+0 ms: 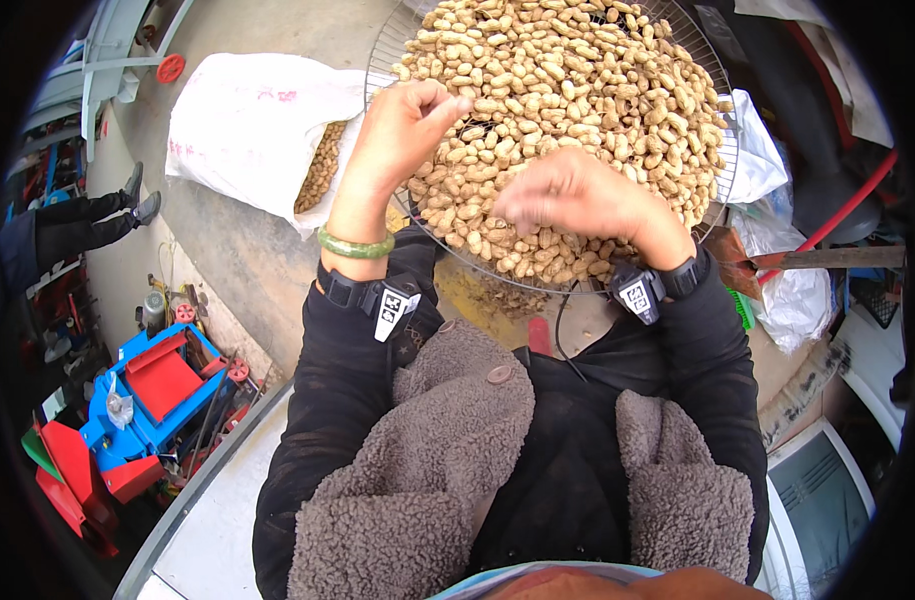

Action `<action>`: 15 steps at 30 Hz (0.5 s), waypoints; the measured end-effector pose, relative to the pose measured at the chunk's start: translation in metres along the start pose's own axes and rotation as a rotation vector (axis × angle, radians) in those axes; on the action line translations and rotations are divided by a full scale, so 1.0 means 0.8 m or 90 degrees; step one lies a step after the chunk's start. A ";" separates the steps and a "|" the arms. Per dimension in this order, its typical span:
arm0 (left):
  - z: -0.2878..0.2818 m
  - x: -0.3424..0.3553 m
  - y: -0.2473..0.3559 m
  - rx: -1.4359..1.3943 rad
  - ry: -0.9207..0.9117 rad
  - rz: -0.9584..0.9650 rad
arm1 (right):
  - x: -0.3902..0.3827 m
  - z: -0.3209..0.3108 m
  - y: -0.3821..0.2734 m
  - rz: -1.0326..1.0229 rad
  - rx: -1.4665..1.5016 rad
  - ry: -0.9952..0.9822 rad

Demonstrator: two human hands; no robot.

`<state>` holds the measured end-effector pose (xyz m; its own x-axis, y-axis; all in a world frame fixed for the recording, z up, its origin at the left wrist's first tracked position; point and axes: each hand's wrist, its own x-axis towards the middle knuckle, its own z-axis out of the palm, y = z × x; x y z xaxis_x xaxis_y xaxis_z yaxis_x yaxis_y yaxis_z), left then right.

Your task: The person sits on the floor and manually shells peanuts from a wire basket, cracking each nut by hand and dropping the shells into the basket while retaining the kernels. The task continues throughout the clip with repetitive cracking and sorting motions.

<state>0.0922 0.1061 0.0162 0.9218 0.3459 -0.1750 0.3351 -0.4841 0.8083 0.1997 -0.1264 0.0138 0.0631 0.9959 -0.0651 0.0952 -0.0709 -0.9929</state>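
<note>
Clock read from mid-view. Between 9 and 10 o'clock, far left: another person's dark-trousered legs (77, 212), dark shoes (145, 208) toward 12. Between 8 and 9, a blue and red machine (164, 385) on the floor. At 10, white sack (242, 135) lying down; its mouth faces 3 and shows more peanuts (320, 170) inside.

Between 11 and 12, left hand (399, 132) over the left part of the wire tray (497, 277). Its grip is mostly closed: fingers curled in, thumb laid along the index, tips pointing to 3. Can't make out a nut between them, nor whether the tips touch the pile. Green bangle (355, 245) on that wrist, black strap (345, 290) just below it.

At 1, the round tray, heaped with unshelled peanuts (577, 90); a few dark gaps show between them.

Between 1 and 2, right hand (582, 198) over the tray's lower half, motion-blurred. Its grip is half curled, fingers bent toward 9; contents and contact can't be read. Black strap (685, 278) at the wrist.

At 3, crumpled clear plastic (795, 300). At 4, white-framed panel (822, 490). Between 2 and 3, red rod (842, 215) on a slant.
</note>
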 end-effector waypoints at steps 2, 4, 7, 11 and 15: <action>-0.010 -0.012 -0.007 0.080 -0.029 -0.039 | 0.000 0.020 -0.005 -0.074 -0.078 -0.043; -0.019 -0.028 -0.012 0.065 -0.082 -0.109 | 0.003 0.040 -0.007 -0.128 -0.315 0.043; -0.035 -0.044 -0.012 0.005 -0.281 -0.149 | 0.020 0.065 -0.003 -0.088 -0.445 0.169; -0.033 -0.060 -0.008 0.212 -0.292 -0.120 | 0.037 0.080 0.006 -0.101 -0.514 0.174; -0.028 -0.063 -0.013 0.299 -0.225 -0.094 | 0.052 0.089 0.017 -0.122 -0.518 0.215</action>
<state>0.0377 0.1116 0.0296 0.8412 0.1867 -0.5075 0.4399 -0.7822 0.4413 0.1332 -0.0822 -0.0097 0.2504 0.9343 0.2538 0.7999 -0.0520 -0.5979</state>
